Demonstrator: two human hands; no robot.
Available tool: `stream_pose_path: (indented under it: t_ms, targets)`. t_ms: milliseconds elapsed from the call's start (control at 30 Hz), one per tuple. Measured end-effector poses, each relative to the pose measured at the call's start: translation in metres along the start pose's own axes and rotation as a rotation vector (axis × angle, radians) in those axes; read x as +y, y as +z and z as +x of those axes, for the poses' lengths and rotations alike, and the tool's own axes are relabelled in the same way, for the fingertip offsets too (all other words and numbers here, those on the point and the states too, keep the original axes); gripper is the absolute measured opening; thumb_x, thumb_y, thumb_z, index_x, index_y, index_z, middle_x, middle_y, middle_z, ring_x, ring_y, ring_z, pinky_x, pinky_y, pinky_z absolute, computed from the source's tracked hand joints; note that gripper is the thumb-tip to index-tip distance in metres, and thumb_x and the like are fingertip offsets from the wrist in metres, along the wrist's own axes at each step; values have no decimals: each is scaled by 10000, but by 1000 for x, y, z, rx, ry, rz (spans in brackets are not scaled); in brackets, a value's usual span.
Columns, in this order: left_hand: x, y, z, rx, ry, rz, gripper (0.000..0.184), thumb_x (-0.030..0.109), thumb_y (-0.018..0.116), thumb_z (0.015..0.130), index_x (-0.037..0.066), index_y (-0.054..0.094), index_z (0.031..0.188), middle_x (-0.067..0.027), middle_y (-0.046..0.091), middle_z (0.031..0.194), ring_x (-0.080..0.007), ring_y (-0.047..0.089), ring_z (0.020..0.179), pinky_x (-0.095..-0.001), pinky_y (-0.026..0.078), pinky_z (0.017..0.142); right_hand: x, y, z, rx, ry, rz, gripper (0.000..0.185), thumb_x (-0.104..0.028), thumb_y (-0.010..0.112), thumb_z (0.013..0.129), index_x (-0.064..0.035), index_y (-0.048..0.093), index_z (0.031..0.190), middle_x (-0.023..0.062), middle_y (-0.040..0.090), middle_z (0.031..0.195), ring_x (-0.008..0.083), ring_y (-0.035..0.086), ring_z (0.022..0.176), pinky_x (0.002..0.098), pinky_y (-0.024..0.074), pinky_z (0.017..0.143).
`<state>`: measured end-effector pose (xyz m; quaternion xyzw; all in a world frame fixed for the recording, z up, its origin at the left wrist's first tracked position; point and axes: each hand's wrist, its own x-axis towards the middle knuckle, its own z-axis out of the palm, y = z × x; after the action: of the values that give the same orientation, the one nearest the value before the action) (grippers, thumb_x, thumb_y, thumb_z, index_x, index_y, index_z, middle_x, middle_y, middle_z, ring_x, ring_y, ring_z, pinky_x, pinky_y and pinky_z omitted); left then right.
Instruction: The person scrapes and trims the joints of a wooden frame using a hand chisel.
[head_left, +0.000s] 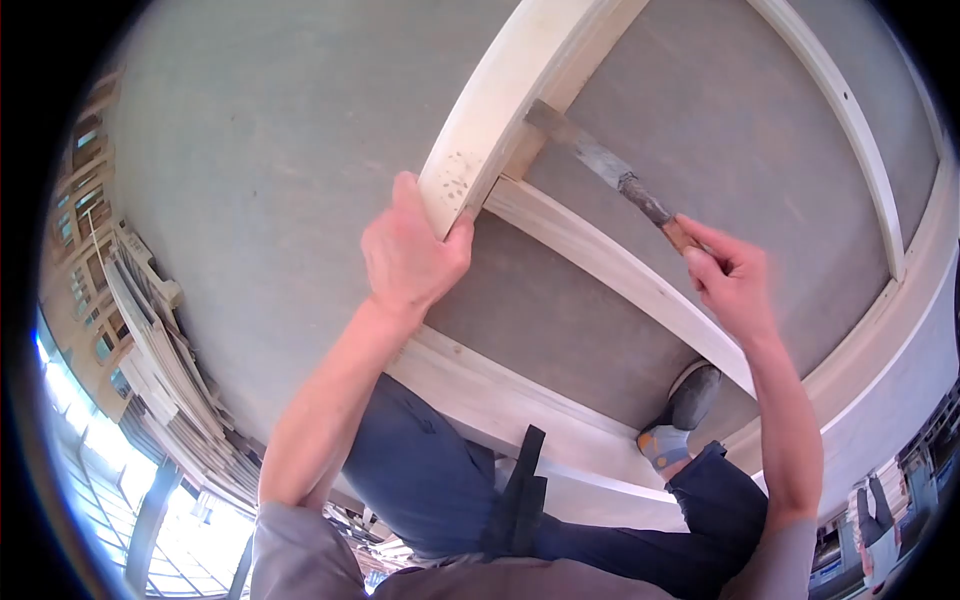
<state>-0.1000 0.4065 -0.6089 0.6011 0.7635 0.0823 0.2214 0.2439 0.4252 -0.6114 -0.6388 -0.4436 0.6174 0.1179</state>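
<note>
Pale wood made up one frame [620,273], cut off at the top. Two hands showed: the left hand [412,252] clasped the end of one beam [490,110], some fingers hidden; the right hand [732,278], fingers curled, gripped one tool [608,170], its tip at that beam, contact unclear.

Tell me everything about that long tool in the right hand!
The long grey tool with a brown handle looks metal along its blade, darker at the far end, with a dark neck. The right hand grips its handle, perhaps wooden. It slants upward, leftward; its tip overlaps the pale, curved wooden beam, contact unclear.
</note>
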Motion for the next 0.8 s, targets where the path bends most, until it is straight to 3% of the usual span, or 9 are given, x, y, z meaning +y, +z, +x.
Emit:
stream_pose_path:
  t_ms: [133, 233, 267, 367, 467, 567, 667, 800]
  targets:
    - [-3, 2, -4, 23, 28, 64, 379, 235, 755, 794, 12, 485, 937, -225, 635, 696, -454, 649, 666, -497, 519, 595, 34, 27, 0, 142, -318, -100, 384, -21, 658, 910, -136, 724, 1270, 6, 618, 702, 60, 476, 553, 260, 427, 540]
    - [-7, -1, 1, 12, 53, 47, 376, 250, 753, 797, 19, 484, 921, -226, 636, 703, -451, 647, 667, -502, 516, 594, 49, 26, -4, 249, -720, -642, 390, -18, 692, 882, -154, 738, 1245, 94, 705, 800, 127, 571, 545, 282, 483, 565]
    - [-10, 0, 1, 23, 76, 32, 377, 254, 754, 797, 21, 483, 916, -226, 638, 707, -449, 647, 670, -504, 516, 596, 45, 18, -4, 235, -717, -648, 397, -18, 715, 860, -146, 738, 1235, 123, 727, 869, 204, 623, 565, 301, 511, 580]
    - [-11, 4, 4, 51, 88, 14, 384, 264, 759, 796, 26, 482, 913, -222, 638, 713, -444, 649, 680, -505, 516, 606, 34, 6, -4, 214, -635, -316, 376, -23, 694, 890, -117, 722, 1253, 105, 748, 896, 148, 613, 592, 298, 512, 608]
    - [-14, 3, 0, 25, 57, 49, 390, 268, 765, 793, 29, 483, 917, -216, 638, 716, -440, 651, 688, -502, 516, 613, 14, -1, -3, 134, -385, -126, 345, -39, 667, 930, -90, 709, 1268, 27, 718, 816, 82, 553, 623, 287, 483, 613]
    - [-13, 2, 3, 23, 54, 35, 392, 271, 770, 791, 34, 488, 921, -209, 639, 719, -440, 651, 690, -498, 515, 611, -9, -10, 0, 13, -214, -127, 326, -75, 637, 971, -76, 695, 1292, -34, 623, 760, 59, 495, 661, 265, 451, 621]
    - [-11, 3, 2, 17, 54, 11, 397, 274, 772, 790, 36, 491, 938, -205, 644, 725, -438, 652, 689, -493, 516, 608, -35, -16, -5, -46, -40, -32, 330, -99, 617, 990, -81, 686, 1312, -41, 531, 736, 77, 466, 646, 258, 420, 600]
    - [-8, 1, 3, 23, 68, -5, 395, 262, 771, 810, 34, 475, 940, -217, 654, 762, -444, 661, 716, -478, 517, 608, -72, -16, -13, -58, 28, -50, 333, -109, 592, 1005, -80, 676, 1325, -35, 518, 712, 75, 459, 640, 265, 417, 595]
